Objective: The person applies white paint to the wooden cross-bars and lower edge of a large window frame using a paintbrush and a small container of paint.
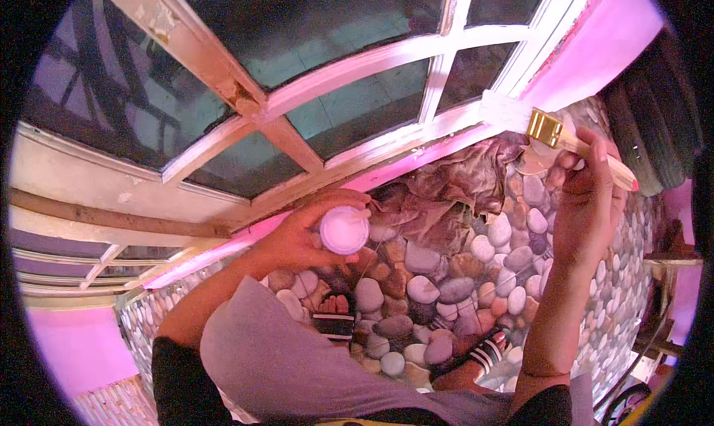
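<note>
A wooden-handled paintbrush (546, 128) with a brass-coloured ferrule is gripped in my right hand (585, 175). White paint covers its bristles, which touch the lower corner of a paned window frame (457, 114). My left hand (301, 231) is wrapped around a small round cup of white paint (345, 231), held below the frame. Fresh-looking white coats the frame's right side, while the left part (206, 41) is dull and brownish with chipped patches. Beneath the sill lies a crumpled brown cloth or sheet (440, 192).
Pebble-patterned flooring (424, 289) spreads around my sandalled feet. A stack of dark tyres (647, 114) stands by the pink wall (608, 47) at right. Part of a wheel (627, 406) shows at the bottom right. Another paned frame (100, 261) is at left.
</note>
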### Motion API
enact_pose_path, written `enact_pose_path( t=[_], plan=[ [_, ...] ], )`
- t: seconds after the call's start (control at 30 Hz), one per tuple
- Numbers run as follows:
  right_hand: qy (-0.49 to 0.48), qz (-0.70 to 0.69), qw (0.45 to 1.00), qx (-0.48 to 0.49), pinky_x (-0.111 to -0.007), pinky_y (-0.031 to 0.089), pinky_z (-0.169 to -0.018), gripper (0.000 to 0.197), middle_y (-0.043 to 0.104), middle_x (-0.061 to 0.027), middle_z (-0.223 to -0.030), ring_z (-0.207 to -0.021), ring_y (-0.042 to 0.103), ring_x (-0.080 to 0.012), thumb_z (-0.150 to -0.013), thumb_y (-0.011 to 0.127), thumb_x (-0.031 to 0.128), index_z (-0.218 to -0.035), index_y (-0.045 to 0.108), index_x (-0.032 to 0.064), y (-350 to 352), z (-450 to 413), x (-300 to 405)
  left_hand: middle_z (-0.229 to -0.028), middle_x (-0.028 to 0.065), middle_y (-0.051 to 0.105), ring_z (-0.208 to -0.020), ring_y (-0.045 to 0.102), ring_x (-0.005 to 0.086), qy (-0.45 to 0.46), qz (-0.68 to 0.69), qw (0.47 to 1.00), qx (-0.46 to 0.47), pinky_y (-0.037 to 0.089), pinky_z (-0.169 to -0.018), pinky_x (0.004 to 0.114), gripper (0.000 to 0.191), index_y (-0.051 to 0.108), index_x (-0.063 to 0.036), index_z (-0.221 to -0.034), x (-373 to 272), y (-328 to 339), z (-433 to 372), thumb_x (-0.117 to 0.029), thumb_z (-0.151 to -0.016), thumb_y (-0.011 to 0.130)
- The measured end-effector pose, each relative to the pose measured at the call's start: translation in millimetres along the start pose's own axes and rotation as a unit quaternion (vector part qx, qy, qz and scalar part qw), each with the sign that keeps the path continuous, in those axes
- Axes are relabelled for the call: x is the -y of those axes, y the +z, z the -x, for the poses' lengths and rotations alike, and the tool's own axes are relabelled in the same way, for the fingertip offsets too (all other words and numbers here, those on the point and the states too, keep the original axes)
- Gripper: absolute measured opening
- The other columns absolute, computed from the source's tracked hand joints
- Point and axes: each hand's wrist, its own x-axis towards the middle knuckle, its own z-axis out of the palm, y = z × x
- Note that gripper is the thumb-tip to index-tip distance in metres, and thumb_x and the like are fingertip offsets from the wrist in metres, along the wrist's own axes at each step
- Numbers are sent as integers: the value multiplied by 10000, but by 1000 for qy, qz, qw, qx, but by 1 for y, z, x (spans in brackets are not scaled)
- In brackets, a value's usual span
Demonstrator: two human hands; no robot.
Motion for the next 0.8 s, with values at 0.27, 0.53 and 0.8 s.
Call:
enact_pose_path(
  t=[0.27,0.53,0.8],
  plan=[
    [40,23,998,47,-267,498,-557,239,643,-83,-776,-639,599,-146,-987,600,219,-1037,649,-10,17,16,-16,-1345,109,509,-1300,455,283,25,-173,977,-126,317,-1113,418,710,592,-124,-1285,128,37,35,-255,-663,907],
    [131,64,988,41,-267,498,-534,191,662,-72,-774,-601,615,-133,-991,597,225,-999,620,35,7,31,-68,-1284,108,570,-1257,484,332,-41,-292,934,-202,338,-1082,459,635,596,-116,-1244,179,54,58,-265,-695,879],
    [196,-45,980,-4,-276,503,-535,197,645,-58,-782,-619,601,-140,-995,577,193,-1078,623,20,-7,29,-90,-1244,124,601,-1195,517,330,-49,-252,933,-251,376,-1058,452,654,590,-81,-1233,206,48,66,-266,-679,886]
  ],
)
